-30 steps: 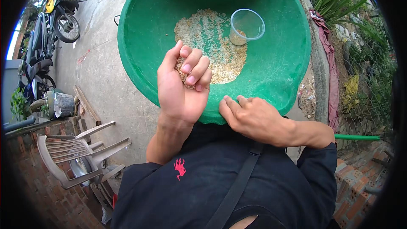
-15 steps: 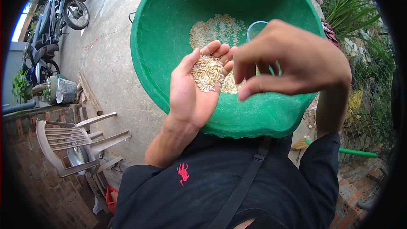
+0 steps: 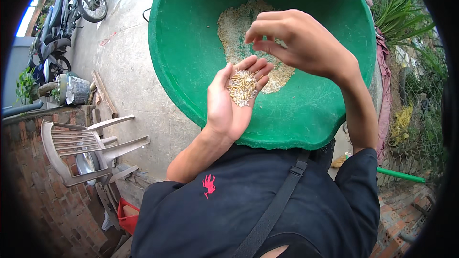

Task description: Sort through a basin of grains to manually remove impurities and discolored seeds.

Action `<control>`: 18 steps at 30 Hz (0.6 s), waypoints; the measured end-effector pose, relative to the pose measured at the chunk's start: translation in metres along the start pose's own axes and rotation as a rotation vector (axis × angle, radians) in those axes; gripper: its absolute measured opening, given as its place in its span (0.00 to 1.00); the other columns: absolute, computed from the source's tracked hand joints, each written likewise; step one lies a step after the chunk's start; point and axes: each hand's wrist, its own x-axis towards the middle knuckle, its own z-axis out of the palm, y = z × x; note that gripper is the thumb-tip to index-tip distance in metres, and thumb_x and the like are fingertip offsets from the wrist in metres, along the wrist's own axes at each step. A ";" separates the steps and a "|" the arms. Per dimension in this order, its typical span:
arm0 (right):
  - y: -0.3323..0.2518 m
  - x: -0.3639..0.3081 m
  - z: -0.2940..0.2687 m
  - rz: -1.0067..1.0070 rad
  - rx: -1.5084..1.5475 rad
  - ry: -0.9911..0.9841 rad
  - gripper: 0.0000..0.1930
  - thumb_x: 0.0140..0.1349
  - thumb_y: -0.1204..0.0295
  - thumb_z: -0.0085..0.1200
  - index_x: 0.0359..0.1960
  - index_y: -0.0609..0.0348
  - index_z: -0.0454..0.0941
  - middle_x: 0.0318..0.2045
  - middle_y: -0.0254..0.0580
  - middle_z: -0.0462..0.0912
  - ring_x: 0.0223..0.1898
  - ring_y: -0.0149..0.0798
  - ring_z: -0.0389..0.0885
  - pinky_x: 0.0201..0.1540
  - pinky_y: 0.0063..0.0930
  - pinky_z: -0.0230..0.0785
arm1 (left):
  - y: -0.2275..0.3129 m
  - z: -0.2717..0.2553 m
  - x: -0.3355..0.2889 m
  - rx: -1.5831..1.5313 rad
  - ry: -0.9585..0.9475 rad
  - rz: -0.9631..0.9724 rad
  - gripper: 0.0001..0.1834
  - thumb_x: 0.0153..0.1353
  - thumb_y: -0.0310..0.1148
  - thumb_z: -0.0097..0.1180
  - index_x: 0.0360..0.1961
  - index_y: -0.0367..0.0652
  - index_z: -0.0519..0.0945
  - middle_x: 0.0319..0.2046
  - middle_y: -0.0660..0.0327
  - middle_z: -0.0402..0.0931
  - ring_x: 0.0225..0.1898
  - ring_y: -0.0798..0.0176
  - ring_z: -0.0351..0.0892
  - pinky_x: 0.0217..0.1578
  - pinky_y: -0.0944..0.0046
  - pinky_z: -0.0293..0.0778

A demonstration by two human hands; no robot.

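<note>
My left hand [image 3: 227,102] is palm up and cupped, with a small heap of pale and golden-brown grains [image 3: 242,87] resting in the palm and against the fingers. Above and to the right of it, my right hand [image 3: 296,40] hangs palm down with curled fingers, thumb and forefinger tips close together. Whatever lies between those tips is too small to make out. Both hands are over a large green plastic tub [image 3: 191,67]. On its bottom lies a spread of similar loose grains [image 3: 234,24], partly hidden by my right hand.
A worn plastic chair [image 3: 79,150] lies tipped at the left by a brick wall [image 3: 43,200]. Motorbikes [image 3: 57,24] stand at the far left on the concrete [image 3: 129,48]. Wire fencing and plants [image 3: 401,19] run along the right. A red container [image 3: 127,217] sits at lower left.
My right hand has moved up and left, away from my left palm's side. My left hand has shifted slightly right with the grains. A clear round rim behind my right hand no longer shows.
</note>
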 end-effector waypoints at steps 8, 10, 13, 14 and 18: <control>-0.071 -0.043 0.047 0.154 -0.384 0.069 0.16 0.53 0.76 0.56 0.45 0.66 0.76 0.38 0.42 0.75 0.42 0.39 0.77 0.40 0.31 0.73 | 0.005 0.002 -0.006 -0.050 -0.054 0.083 0.24 0.75 0.41 0.32 0.56 0.31 0.71 0.54 0.48 0.75 0.58 0.54 0.74 0.62 0.54 0.68; -0.078 -0.051 0.049 0.203 -0.278 0.151 0.18 0.53 0.75 0.59 0.46 0.65 0.75 0.39 0.43 0.74 0.42 0.41 0.77 0.41 0.33 0.73 | 0.002 0.005 -0.011 -0.119 -0.095 0.072 0.24 0.75 0.41 0.33 0.58 0.32 0.70 0.54 0.48 0.75 0.59 0.53 0.73 0.62 0.54 0.67; -0.075 -0.061 0.047 0.244 -0.166 0.225 0.18 0.54 0.75 0.61 0.47 0.63 0.76 0.40 0.43 0.74 0.41 0.43 0.77 0.40 0.36 0.73 | -0.004 0.005 -0.018 -0.049 -0.064 0.053 0.25 0.75 0.42 0.33 0.59 0.32 0.69 0.55 0.48 0.74 0.60 0.53 0.72 0.63 0.54 0.67; -0.075 -0.063 0.049 0.248 -0.173 0.227 0.18 0.54 0.75 0.61 0.47 0.63 0.76 0.40 0.43 0.74 0.41 0.43 0.77 0.40 0.36 0.73 | -0.004 0.005 -0.019 -0.045 -0.085 0.043 0.25 0.75 0.42 0.33 0.59 0.32 0.69 0.56 0.48 0.74 0.61 0.54 0.72 0.63 0.55 0.66; -0.071 -0.069 0.056 0.261 -0.036 0.253 0.15 0.55 0.74 0.62 0.45 0.59 0.78 0.39 0.41 0.75 0.41 0.44 0.78 0.39 0.37 0.74 | -0.011 0.005 -0.017 -0.013 -0.060 -0.032 0.25 0.75 0.41 0.34 0.60 0.32 0.69 0.55 0.50 0.75 0.58 0.57 0.73 0.61 0.58 0.68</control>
